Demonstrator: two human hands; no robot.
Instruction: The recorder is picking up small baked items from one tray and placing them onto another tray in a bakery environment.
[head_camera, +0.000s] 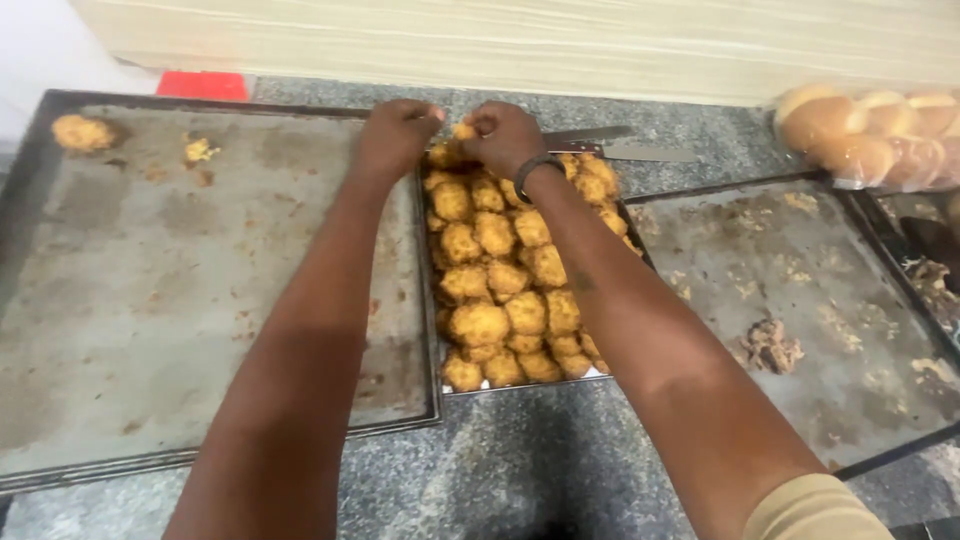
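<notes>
Head view — both hands, left (397, 135) and right (503, 137), pinch one fried piece (463, 130) between fingertips.

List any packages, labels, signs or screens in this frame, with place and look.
Bag of buns: far right on the counter, clear plastic wrap over round golden-brown buns with pale tops.
Red object: far left against the wall, flat and rectangular; cannot tell whether it is a package.
No signs or screens.
</notes>
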